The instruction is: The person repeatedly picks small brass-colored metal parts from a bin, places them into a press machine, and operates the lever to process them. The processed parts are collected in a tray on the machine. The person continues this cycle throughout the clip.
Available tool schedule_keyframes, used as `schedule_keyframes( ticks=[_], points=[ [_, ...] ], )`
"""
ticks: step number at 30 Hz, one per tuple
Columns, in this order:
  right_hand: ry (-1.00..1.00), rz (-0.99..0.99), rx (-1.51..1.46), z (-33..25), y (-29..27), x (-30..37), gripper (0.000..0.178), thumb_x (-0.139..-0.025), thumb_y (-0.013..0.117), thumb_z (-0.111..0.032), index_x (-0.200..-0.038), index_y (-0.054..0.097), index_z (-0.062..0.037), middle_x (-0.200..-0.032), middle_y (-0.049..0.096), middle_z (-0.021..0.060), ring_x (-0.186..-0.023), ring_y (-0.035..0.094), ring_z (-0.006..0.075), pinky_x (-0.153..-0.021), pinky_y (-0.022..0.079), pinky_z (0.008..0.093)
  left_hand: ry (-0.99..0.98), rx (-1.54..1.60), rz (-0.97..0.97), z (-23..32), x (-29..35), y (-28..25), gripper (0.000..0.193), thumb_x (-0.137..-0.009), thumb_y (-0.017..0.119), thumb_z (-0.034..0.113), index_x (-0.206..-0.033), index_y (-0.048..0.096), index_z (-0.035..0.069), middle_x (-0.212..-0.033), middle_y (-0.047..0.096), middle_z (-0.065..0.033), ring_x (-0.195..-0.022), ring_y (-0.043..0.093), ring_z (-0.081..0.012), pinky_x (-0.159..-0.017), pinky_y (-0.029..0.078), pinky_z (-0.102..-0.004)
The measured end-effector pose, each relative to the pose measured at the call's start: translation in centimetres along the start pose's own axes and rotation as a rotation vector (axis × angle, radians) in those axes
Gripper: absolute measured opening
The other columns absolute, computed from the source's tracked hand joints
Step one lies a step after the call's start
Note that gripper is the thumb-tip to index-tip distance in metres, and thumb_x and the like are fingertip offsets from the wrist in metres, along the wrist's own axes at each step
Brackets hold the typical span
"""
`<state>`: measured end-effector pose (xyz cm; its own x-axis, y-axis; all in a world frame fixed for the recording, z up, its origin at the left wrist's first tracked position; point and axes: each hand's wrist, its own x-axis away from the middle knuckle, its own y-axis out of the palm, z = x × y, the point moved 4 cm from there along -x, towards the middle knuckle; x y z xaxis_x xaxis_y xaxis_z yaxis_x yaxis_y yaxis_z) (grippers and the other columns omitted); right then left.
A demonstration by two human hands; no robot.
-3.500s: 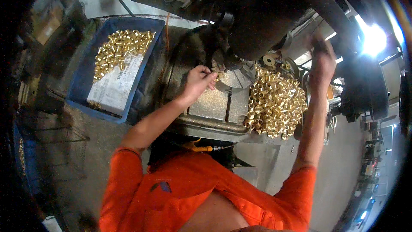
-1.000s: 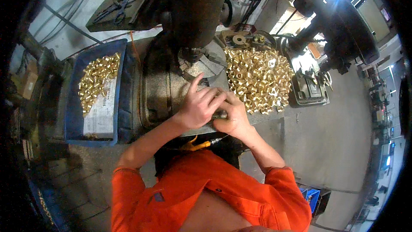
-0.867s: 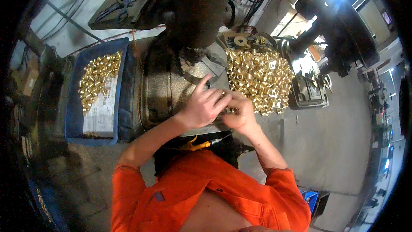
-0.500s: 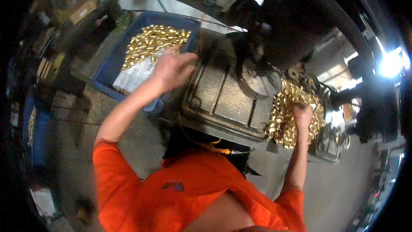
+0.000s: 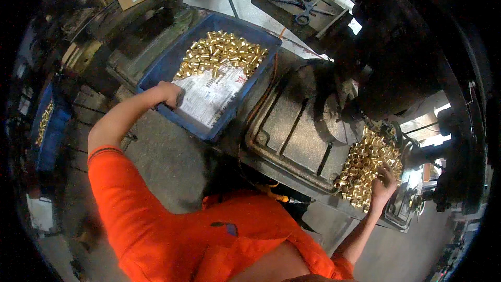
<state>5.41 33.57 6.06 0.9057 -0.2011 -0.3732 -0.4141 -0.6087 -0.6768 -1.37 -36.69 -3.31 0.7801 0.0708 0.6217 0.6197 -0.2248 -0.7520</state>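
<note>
Small brass fittings [image 5: 224, 52] fill the far part of a blue plastic bin [image 5: 193, 127], and a printed paper sheet [image 5: 206, 96] covers its near part. My left hand [image 5: 169, 94] is closed over the bin's near left rim, its fingertips hidden inside next to the paper. A second heap of brass fittings [image 5: 360, 167] lies at the right end of the machine table. Against that heap's right side rests my right hand [image 5: 384, 185], thumb apart from loosely bent fingers, with no fitting visibly gripped.
Between bin and heap lies the slotted metal machine table [image 5: 292, 125], with a dark machine body [image 5: 386, 73] rising behind. Pliers and scissors [image 5: 302, 16] lie on a tray at the back. Another blue bin [image 5: 51, 141] stands far left. An orange cord [image 5: 269, 86] runs beside the bin.
My left hand has gone from above the paper to the bin's near left rim. My right hand has come out of the heap's middle toward its right edge, fingers loosening. The view has shifted.
</note>
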Motion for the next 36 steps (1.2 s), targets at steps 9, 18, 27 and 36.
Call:
schedule_keyframes(
  ticks=[9, 18, 27, 36],
  points=[
    [0.201, -0.002, -0.045, 0.4, -0.9, 2.4, 0.037, -0.062, 0.055, 0.0, -0.098, 0.061, 0.005, -0.092, 0.064, 0.0124, -0.084, 0.059, 0.0196, -0.08, 0.045, 0.0309, 0.079, 0.029, -0.08, -1.1, -1.3, 1.4, 0.044, -0.053, 0.074, 0.029, -0.093, 0.065, 0.013, -0.088, 0.066, -0.0089, -0.085, 0.063, -0.0265, -0.069, 0.047, -0.0396],
    [0.106, -0.043, -0.038, -1.0, -0.1, 3.0, 0.035, -0.063, 0.052, -0.002, -0.096, 0.063, 0.0039, -0.083, 0.064, 0.0121, -0.077, 0.058, 0.0181, -0.075, 0.045, 0.029, 0.266, -0.113, 0.071, 1.1, -0.4, -0.1, 0.023, -0.058, 0.067, 0.021, -0.08, 0.067, 0.014, -0.082, 0.064, -0.0087, -0.079, 0.062, -0.0272, -0.064, 0.048, -0.04],
    [0.162, -0.038, -0.068, -1.3, -0.7, 3.9, 0.035, -0.062, 0.05, -0.001, -0.094, 0.063, 0.0027, -0.079, 0.063, 0.0091, -0.074, 0.058, 0.0165, -0.073, 0.045, 0.027, 0.36, -0.032, 0.055, 1.5, -1.2, 0.8, 0.026, -0.06, 0.064, 0.019, -0.086, 0.064, 0.012, -0.086, 0.064, -0.0099, -0.083, 0.06, -0.029, -0.065, 0.047, -0.04],
    [0.038, -0.048, -0.193, -4.0, -2.0, 5.4, 0.039, -0.059, 0.045, 0.001, -0.094, 0.062, 0.0032, -0.088, 0.062, 0.0103, -0.082, 0.058, 0.0162, -0.075, 0.046, 0.0279, 0.21, 0.324, 0.613, 4.2, 5.0, -7.3, 0.021, -0.065, 0.069, 0.018, -0.081, 0.062, 0.006, -0.08, 0.06, -0.0134, -0.078, 0.06, -0.0285, -0.064, 0.046, -0.0379]
  ],
)
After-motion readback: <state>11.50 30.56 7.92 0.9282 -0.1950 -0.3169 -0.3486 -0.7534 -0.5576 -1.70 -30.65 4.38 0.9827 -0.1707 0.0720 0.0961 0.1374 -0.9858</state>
